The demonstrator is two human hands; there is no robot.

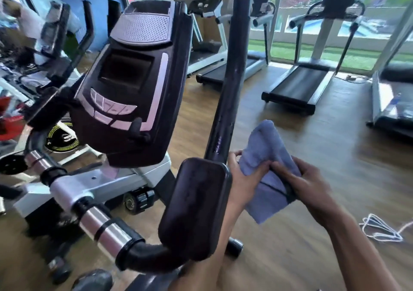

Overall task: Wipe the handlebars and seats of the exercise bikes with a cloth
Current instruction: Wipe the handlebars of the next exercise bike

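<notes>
- Here, the biggest thing in front of the person is the exercise bike (93, 179), its console (134, 82) tilted up at the left and a dark pad (196, 210) low in the middle.
- Beyond it, three treadmills (297, 87) stand on the wooden floor (335, 156) by the windows.
- A tall dark handlebar post (228, 85) runs from the top of the view down to just beside the hands, leaning slightly; its long axis is close to upright.
- The blue cloth (266, 161) is bunched between both hands, just right of the post's lower end.
- The left hand (241, 179) grips the cloth's near edge, fingers curled into it, and is the hand nearer the post, nearly touching it.
- The right hand (312, 183) pinches the cloth's other side, thumb on top.
- My guess: the cloth is being refolded, and the post, lying left and up from the fingers, would get wiped lengthwise next.
- A white cord (380, 230) lies coiled on the floor at the right.
</notes>
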